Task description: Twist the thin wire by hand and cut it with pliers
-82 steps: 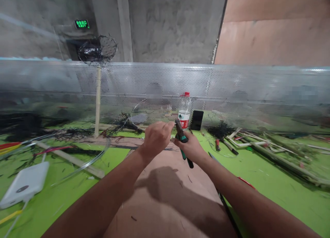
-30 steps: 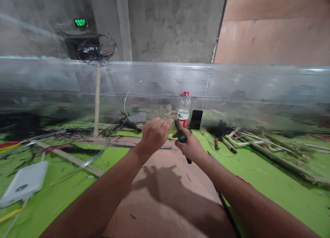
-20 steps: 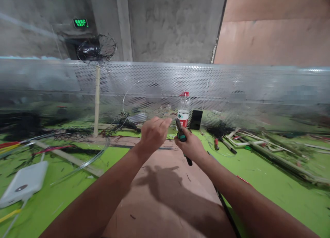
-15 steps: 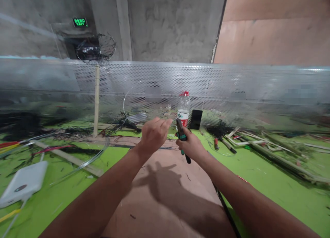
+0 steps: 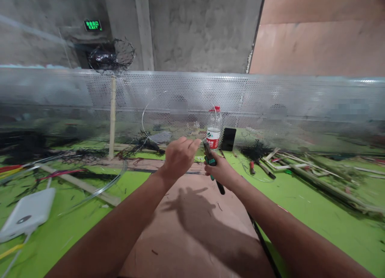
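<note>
My left hand [image 5: 181, 155] is closed on a thin, shiny wire [image 5: 142, 119], which curves up in a large loop above both hands. Wrapped around the dark-and-green handles of a pair of pliers [image 5: 211, 159] is my right hand [image 5: 221, 168]. The pliers' jaws point up and sit close to the left fingertips, by the wire's end; whether they grip it is too small to tell. Both hands hover over a brown board [image 5: 180, 238]. Behind the pliers stands a clear plastic bottle [image 5: 213, 138] with a red cap.
A black phone [image 5: 229, 139] leans against the perforated metal panel [image 5: 192, 85]. Bamboo strips [image 5: 319, 185] and a red-handled tool [image 5: 252, 167] lie at right. To the left are a white power bank [image 5: 28, 214], a coil of wire [image 5: 111, 183] and an upright bamboo stick [image 5: 112, 117] topped by netting.
The pliers have tilted and shifted slightly left with my right hand. The wire loop has swayed a little to the left, while my left hand stays nearly in place.
</note>
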Demonstrator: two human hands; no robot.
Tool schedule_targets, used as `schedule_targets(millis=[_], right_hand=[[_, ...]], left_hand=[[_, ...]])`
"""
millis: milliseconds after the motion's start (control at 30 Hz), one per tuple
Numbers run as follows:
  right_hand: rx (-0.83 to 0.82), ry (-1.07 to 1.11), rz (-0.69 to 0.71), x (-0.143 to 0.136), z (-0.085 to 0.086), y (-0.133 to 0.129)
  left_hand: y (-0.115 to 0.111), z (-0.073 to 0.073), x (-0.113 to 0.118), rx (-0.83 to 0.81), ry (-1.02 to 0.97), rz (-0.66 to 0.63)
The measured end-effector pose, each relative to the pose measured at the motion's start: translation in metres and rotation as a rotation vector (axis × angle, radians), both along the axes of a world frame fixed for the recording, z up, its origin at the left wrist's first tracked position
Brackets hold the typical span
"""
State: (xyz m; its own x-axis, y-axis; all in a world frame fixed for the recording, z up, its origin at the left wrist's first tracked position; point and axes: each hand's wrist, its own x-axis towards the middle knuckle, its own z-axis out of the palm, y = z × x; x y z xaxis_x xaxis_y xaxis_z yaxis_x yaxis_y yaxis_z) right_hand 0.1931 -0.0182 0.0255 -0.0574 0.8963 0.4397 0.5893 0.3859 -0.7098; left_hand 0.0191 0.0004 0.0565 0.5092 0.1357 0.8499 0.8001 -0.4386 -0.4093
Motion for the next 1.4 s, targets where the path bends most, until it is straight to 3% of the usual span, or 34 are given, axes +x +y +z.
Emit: schedule_targets(millis=[200, 467, 667, 1000, 1400], right_hand=[[-0.138, 0.065, 0.066, -0.0013, 0.0011, 0.0009], [-0.154, 0.005, 0.033, -0.0033, 0.0015, -0.0011], [-0.100, -0.120, -0.105, 0.0002, 0.0014, 0.0025], [-0.244, 0.028, 0.021, -0.0027, -0.0053, 0.0050], [-0.236, -0.061, -0.067, -0.0027, -0.0027, 0.0036]], left_hand=[[0.0003, -0.0028, 0.0023, -0.026, 0.023, -0.002], [0.0022, -0.0042, 0.0028, -0.050, 0.064, 0.036], [0.0028, -0.0037, 0.0019, -0.050, 0.079, 0.038], [-0.0008, -0.0047, 0.0040, -0.095, 0.090, 0.065], [-0.0021, -0.0037, 0.0038, -0.132, 0.112, 0.064]])
